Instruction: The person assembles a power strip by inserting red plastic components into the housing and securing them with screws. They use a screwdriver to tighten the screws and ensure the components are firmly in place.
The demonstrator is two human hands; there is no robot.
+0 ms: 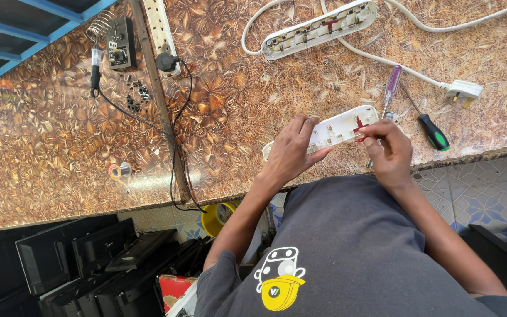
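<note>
- The left hand (291,149) rests curled over the near-left end of a white power strip cover (338,126), fingers pressed on its top face and thumb under the edge, steadying it.
- The right hand (391,149) pinches a small red switch piece (360,128) between thumb and fingertips at the cover's right end.
- The cover lies near the front edge of the brown leaf-patterned worktop (60,147), just left of a purple-handled screwdriver (391,85) and a green-and-black screwdriver (432,130).
- It is likely light, stiff moulded plastic, smooth and a little slippery; thin clips inside could snap, so the long side edges seem the safest hold.
- It looks long and narrow, off-white, with rows of socket openings.
- Further off lies an opened white power strip (321,28) with its cable and plug (463,90).
</note>
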